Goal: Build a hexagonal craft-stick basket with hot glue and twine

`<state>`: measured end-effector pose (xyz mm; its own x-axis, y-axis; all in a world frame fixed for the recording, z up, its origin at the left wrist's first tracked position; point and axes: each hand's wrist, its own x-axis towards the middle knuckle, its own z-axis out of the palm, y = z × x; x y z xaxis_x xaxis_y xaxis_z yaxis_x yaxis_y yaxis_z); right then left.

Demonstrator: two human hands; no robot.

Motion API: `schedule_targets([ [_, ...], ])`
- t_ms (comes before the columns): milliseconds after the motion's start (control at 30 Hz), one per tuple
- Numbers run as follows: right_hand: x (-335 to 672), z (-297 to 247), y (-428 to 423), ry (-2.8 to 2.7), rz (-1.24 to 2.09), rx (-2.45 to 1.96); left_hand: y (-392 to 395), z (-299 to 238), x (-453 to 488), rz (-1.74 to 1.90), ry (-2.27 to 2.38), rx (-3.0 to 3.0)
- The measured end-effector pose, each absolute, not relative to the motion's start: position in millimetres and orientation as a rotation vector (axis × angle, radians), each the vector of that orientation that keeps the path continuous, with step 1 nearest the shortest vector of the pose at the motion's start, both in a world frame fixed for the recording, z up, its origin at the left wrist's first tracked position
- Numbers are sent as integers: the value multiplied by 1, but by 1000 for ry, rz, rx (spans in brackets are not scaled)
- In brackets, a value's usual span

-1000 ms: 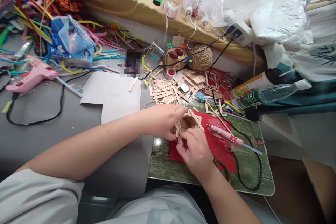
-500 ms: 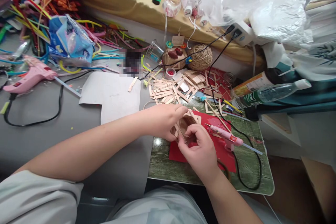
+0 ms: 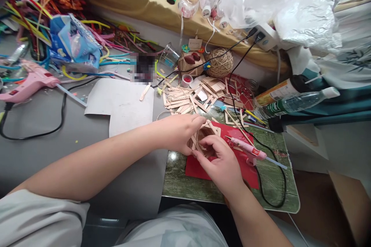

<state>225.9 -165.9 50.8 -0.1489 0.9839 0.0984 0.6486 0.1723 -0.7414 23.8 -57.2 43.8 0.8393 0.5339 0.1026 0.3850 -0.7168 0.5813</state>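
A small box built of stacked popsicle sticks (image 3: pixel 213 129) stands on a red sheet (image 3: pixel 197 168) in front of me. My left hand (image 3: pixel 181 133) is closed round its left side, thumb and fingers gripping the wall. At the near side of the box, my right hand (image 3: pixel 222 158) pinches its edge between thumb and forefinger, the forefinger reaching inside. A strand of twine seems to run across the box near my fingertips, partly covered by them. Just right of the box lies a pink glue gun (image 3: pixel 247 148), its nozzle pointing toward the box.
Behind the box lies a heap of loose popsicle sticks (image 3: pixel 181 96), with a twine ball (image 3: pixel 219 63) beyond. A second pink glue gun (image 3: pixel 31 81) lies at left near a white sheet (image 3: pixel 130 104). A black cord (image 3: pixel 285 185) loops at the right. A plastic bottle (image 3: pixel 301 102) leans there.
My right hand's fingers have shifted slightly left and further into the near side of the box. My left hand keeps its grip. The whole view has moved slightly.
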Motion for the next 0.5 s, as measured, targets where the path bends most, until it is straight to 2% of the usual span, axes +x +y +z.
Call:
schedule_targets([
  [500,222,59,-157,-1731,1022,-1564,-57,47,24,337,688,2463],
])
